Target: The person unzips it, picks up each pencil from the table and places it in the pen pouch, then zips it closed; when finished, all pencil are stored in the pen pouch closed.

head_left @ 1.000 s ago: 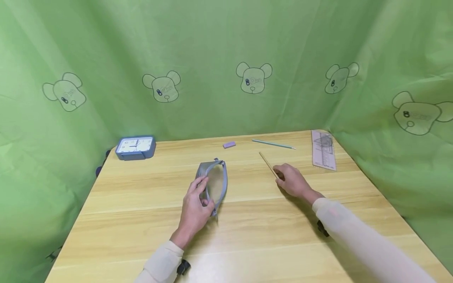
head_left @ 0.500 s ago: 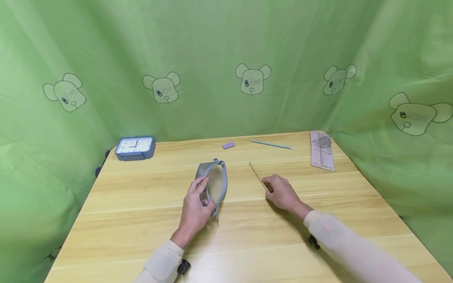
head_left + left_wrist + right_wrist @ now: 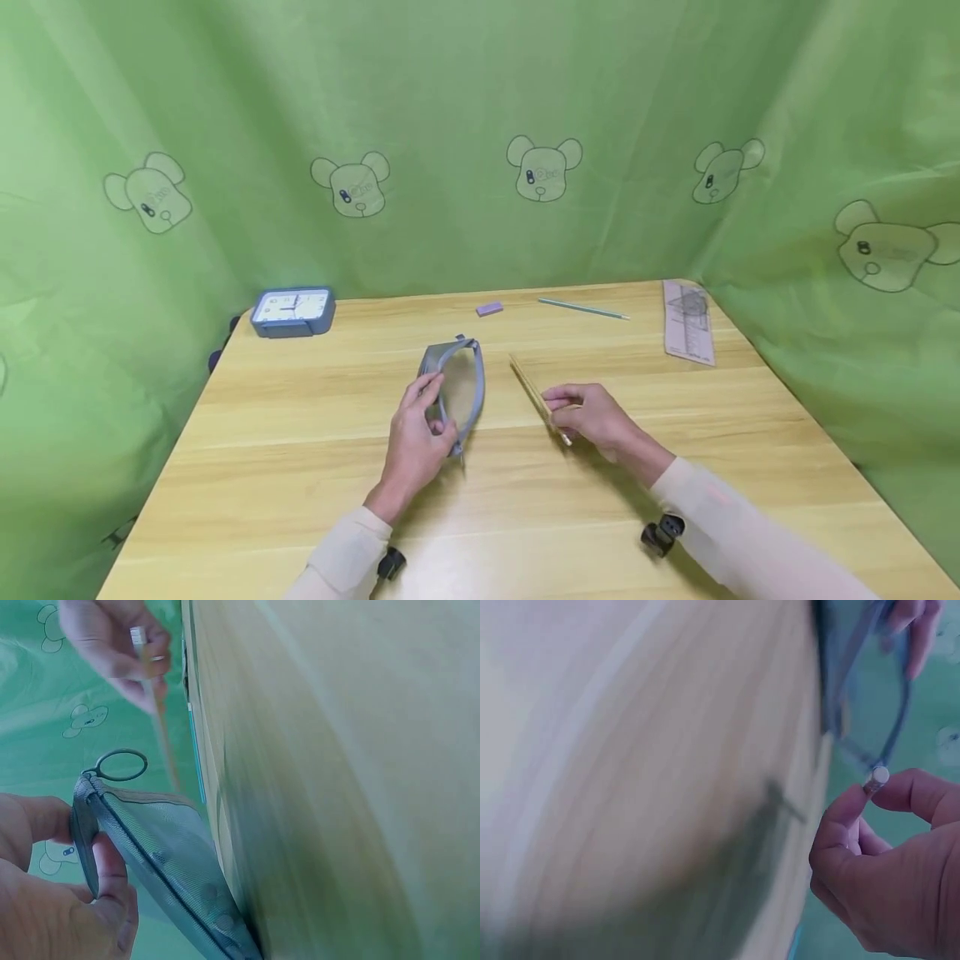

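Observation:
A grey-blue mesh zip pouch [image 3: 478, 396] stands on the table with its mouth spread wide. My left hand [image 3: 414, 446] grips its near-left rim; in the left wrist view the fingers curl around the edge of the pouch [image 3: 169, 874], with a zip-pull ring at its corner. To the right of the pouch, my right hand [image 3: 592, 421] pinches a tan pencil [image 3: 527, 385] near its white eraser end. The pencil is tilted, its far tip apart from the pouch mouth. Up close in the right wrist view, the pencil's end [image 3: 877, 778] sits between thumb and fingers.
At the back of the wooden table [image 3: 300, 500] lie a purple eraser [image 3: 489, 309] and a teal pencil [image 3: 583, 309]. A blue clock [image 3: 293, 312] stands at the back left. A ruler set [image 3: 689, 323] lies at the right. Green curtains [image 3: 450, 83] surround the table.
My right hand has moved left toward the pouch with the tan pencil and turned, so the eraser end now shows. The left hand has kept its hold on the pouch.

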Demonstrator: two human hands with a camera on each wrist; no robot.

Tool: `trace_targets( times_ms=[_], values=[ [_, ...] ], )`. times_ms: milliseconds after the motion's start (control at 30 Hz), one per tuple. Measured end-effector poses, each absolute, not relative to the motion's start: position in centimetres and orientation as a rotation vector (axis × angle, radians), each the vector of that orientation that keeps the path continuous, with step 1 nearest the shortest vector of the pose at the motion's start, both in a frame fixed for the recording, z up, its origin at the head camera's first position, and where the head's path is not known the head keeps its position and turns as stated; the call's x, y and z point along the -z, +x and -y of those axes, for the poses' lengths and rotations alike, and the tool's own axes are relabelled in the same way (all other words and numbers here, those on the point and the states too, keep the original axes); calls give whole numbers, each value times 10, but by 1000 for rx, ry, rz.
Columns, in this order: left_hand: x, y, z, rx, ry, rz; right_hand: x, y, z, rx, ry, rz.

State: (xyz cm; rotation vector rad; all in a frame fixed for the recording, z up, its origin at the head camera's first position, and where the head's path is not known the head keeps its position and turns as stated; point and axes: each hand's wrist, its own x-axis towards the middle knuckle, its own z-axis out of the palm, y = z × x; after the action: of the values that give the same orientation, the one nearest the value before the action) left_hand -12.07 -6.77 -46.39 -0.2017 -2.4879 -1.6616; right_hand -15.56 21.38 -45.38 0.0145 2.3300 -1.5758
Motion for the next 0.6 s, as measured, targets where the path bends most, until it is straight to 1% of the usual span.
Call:
trace_targets(
  times_ms=[167,267,400,600],
  values=[
    [464,-121,65,1662,-204,2489,444,-144,-194,1712,-19,-2140],
    [463,-121,64,1662,-206,2490,441,-141,-177,1756,9,-2063],
    [463,-119,62,1646,-222,2491,441,-146,-152,1793,82,-2038],
    [464,-118,57,1615,-263,2483,444,-162,-115,1863,155,-2065]
  ],
)
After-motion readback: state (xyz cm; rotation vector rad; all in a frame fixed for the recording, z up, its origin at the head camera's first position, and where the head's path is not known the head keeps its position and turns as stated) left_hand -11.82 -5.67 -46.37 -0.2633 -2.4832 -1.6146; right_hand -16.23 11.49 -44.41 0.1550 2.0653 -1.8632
